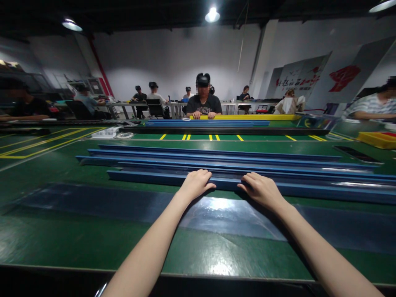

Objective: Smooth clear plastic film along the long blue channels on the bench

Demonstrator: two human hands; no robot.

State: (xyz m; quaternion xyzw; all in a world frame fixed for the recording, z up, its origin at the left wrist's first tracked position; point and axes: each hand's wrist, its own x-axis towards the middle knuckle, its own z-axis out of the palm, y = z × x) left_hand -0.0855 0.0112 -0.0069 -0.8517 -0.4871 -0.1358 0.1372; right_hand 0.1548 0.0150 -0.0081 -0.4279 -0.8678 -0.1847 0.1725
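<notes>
My left hand (195, 184) and my right hand (260, 189) both rest on the nearest long blue rail (145, 178), fingers curled over its top edge, thumbs on its near side. The rail lies across the green table (62, 239) from left to right. Behind it lie several more long blue rails (216, 159), side by side. A dark blue glossy strip (93, 202) lies flat on the table just in front of my hands.
Across the table a person (203, 99) sits with hands on a yellow rail (247, 117), with blue rails and a black one in front of them. Yellow tray (378, 138) at right. Other people sit at tables behind and at both sides.
</notes>
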